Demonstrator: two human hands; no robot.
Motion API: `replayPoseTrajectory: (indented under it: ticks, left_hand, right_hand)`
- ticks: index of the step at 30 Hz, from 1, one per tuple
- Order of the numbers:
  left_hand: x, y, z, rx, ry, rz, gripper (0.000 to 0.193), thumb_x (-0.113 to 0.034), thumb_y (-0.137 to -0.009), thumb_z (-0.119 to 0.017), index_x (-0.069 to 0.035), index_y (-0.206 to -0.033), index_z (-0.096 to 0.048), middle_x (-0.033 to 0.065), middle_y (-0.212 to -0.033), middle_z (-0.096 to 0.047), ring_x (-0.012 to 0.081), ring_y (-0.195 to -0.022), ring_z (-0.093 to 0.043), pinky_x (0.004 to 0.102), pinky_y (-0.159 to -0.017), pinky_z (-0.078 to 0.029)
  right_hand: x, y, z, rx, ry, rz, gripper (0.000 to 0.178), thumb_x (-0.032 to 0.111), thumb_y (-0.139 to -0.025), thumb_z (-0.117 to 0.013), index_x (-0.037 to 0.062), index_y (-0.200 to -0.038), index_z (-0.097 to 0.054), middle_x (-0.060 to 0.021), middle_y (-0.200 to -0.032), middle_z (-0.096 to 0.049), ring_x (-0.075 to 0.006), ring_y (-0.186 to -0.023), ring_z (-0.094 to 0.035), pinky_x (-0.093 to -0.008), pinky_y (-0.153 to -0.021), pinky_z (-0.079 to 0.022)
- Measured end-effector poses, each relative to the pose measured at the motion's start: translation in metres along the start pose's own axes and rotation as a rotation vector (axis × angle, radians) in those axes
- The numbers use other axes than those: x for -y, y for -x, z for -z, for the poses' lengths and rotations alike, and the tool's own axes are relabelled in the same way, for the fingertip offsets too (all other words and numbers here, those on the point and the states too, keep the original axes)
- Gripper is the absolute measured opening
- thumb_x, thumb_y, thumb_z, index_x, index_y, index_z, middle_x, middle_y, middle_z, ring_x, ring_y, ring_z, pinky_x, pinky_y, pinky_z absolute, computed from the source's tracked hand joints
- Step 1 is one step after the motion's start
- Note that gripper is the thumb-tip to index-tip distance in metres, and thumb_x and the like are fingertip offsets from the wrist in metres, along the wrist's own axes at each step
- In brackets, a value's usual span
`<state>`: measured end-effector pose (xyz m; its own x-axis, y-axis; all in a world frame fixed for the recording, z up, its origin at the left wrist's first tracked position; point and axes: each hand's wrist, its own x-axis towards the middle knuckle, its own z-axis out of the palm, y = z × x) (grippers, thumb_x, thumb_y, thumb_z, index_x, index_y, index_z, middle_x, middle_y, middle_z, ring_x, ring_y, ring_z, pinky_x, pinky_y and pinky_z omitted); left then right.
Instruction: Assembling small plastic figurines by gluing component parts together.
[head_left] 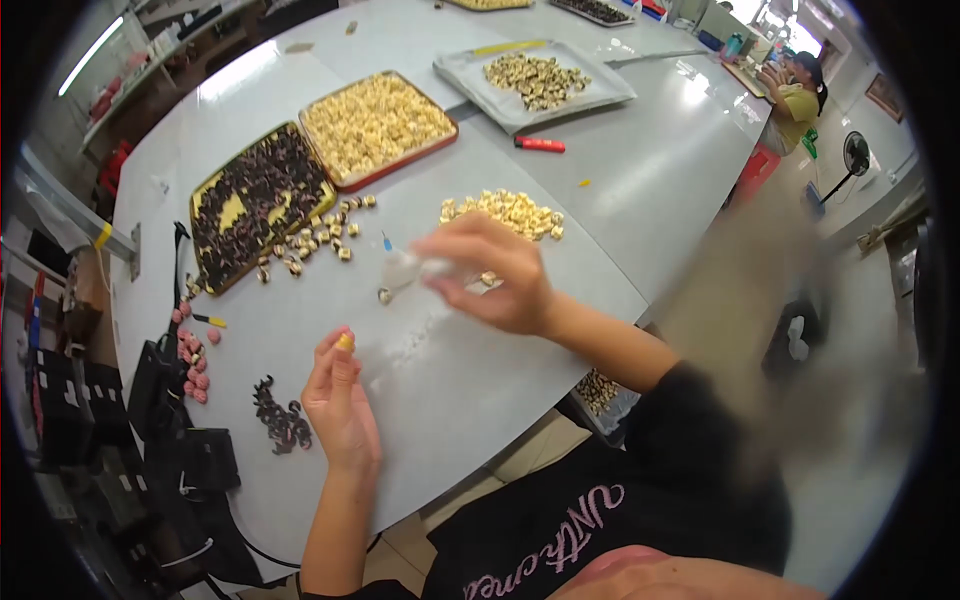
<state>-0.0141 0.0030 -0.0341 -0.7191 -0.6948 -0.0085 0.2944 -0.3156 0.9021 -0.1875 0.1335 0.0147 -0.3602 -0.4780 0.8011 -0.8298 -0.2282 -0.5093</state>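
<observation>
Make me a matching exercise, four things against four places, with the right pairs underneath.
1. yellow piece
2. pink balls
3. dark curls
4. red tool

A. between the pink balls and the left hand
B. beside the pale tray
C. at the left hand's fingertips
D. along the left side of the table

Pairs: 1-C, 2-D, 3-A, 4-B
</observation>
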Motion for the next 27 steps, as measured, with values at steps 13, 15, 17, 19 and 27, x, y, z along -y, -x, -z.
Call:
replayPoseTrajectory:
  ticks: [13,15,17,19,27]
  left_hand:
    - [0.002,-0.009,-0.005,-0.043,0.004,-0.036,0.010,-0.016,-0.091,-0.056,-0.007,-0.092,-0.055,-0.0003,-0.091,-0.055,0.0063,-0.077,-0.046,0.0202,-0.073,-0.038]
    - [0.003,-0.014,-0.003,-0.037,-0.020,-0.070,0.011,-0.018,-0.092,-0.054,-0.007,-0.093,-0.054,0.0014,-0.091,-0.057,0.0068,-0.078,-0.047,0.0202,-0.072,-0.039]
    - [0.004,-0.016,0.001,-0.058,-0.056,-0.101,0.015,-0.022,-0.095,-0.048,-0.008,-0.094,-0.052,0.0047,-0.092,-0.060,0.0077,-0.079,-0.049,0.0203,-0.072,-0.039]
    - [0.007,-0.018,0.008,0.002,-0.041,-0.125,0.019,-0.026,-0.096,-0.045,-0.008,-0.096,-0.051,0.0078,-0.094,-0.060,0.0086,-0.080,-0.051,0.0209,-0.071,-0.040]
    - [-0.062,0.049,-0.059,0.631,0.007,-0.296,0.070,-0.060,-0.091,-0.019,-0.005,-0.134,-0.026,0.0250,-0.112,-0.057,0.0268,-0.102,-0.054,0.0363,-0.088,-0.038]
  right_hand:
    - [-0.147,0.034,0.140,0.064,0.817,-0.565,0.027,0.014,-0.081,-0.060,0.0023,-0.105,-0.057,-0.0171,-0.102,-0.051,-0.0338,-0.093,-0.055,-0.0403,-0.079,-0.046]
    - [-0.146,0.042,0.139,0.023,0.812,-0.515,0.027,0.014,-0.081,-0.059,0.0020,-0.105,-0.056,-0.0176,-0.102,-0.050,-0.0343,-0.093,-0.054,-0.0406,-0.080,-0.045]
    - [-0.141,0.047,0.137,-0.010,0.805,-0.432,0.027,0.013,-0.082,-0.058,0.0015,-0.106,-0.053,-0.0185,-0.101,-0.049,-0.0355,-0.095,-0.052,-0.0411,-0.081,-0.044]
    - [-0.135,0.049,0.137,-0.132,0.773,-0.363,0.026,0.012,-0.082,-0.057,0.0011,-0.105,-0.052,-0.0189,-0.101,-0.049,-0.0358,-0.096,-0.052,-0.0410,-0.082,-0.044]
    - [-0.144,0.055,0.137,-0.392,0.572,-0.321,0.020,0.010,-0.083,-0.054,-0.0008,-0.100,-0.050,-0.0182,-0.098,-0.049,-0.0347,-0.094,-0.051,-0.0392,-0.084,-0.042]
